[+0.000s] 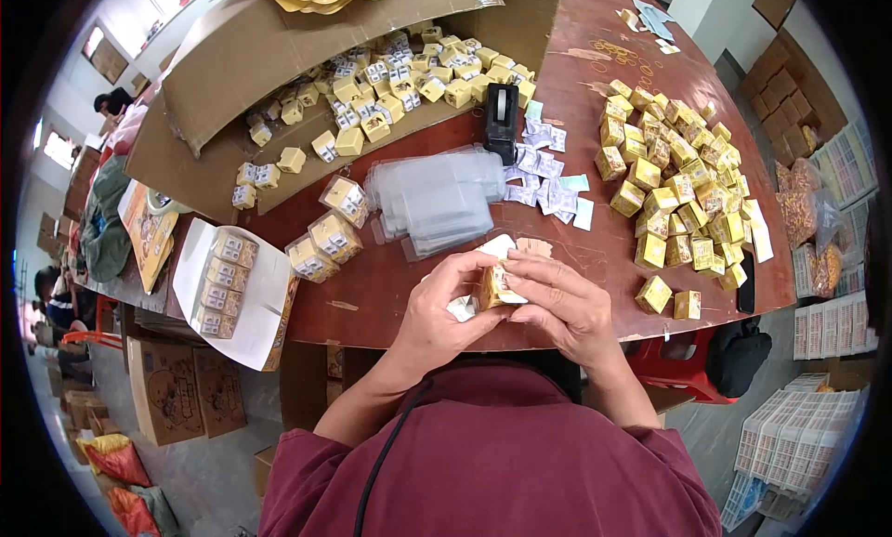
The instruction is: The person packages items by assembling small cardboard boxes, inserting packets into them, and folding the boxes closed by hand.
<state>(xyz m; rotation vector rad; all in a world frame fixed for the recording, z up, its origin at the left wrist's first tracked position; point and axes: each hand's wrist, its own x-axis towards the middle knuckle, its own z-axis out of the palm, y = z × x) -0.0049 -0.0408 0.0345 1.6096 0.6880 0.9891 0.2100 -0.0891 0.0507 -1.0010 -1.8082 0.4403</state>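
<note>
Both my hands are close together at the table's front edge. My left hand [444, 307] grips a small yellow box [497, 286] from its left side, thumb below it. My right hand [565, 305] closes on the same box from the right, fingers across its top. White paper [462, 307] shows beside and behind the box. Just beyond my hands lie clear plastic sleeves [432, 203] in a loose stack. Paper packets [544, 170] are scattered to their right. Wrapped block sets [323, 240] stand left of the sleeves.
Yellow boxes [683, 184] are heaped at the right. A black tape dispenser [501, 119] stands behind the sleeves. An open carton [200, 91] holds many small blocks [381, 91]. A white tray [216, 295] of blocks sits at the left. Rubber bands [618, 54] lie at the back.
</note>
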